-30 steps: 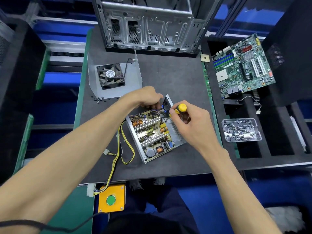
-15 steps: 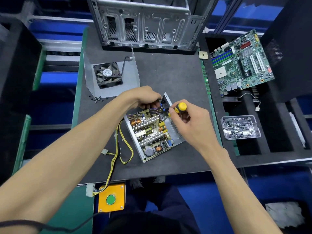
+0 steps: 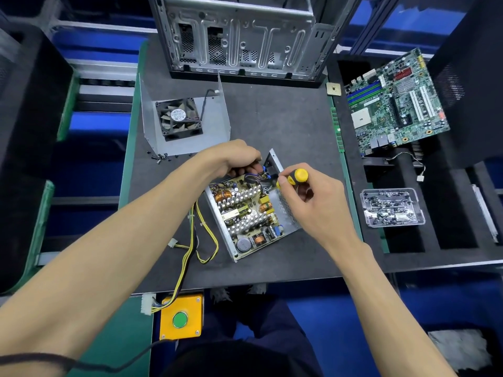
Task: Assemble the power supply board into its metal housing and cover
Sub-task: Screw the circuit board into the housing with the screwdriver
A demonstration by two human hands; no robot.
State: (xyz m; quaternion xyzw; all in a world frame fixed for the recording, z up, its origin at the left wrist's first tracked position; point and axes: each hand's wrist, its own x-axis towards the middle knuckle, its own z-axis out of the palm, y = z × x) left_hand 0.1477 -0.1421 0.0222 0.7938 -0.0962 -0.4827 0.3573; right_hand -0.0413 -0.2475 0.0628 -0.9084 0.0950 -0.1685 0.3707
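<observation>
Black fan (image 3: 179, 119), label "NKFAN"

The screwdriver (image 3: 295, 177) shows only its yellow-and-black handle; its tip is lost among the wires at the far corner of the power supply board (image 3: 246, 210). The left hand (image 3: 234, 159) covers that corner, its fingers curled out of sight. The computer case (image 3: 239, 36) is cut off by the top edge. The contents of the clear tray (image 3: 392, 206) are too small to identify.
</observation>
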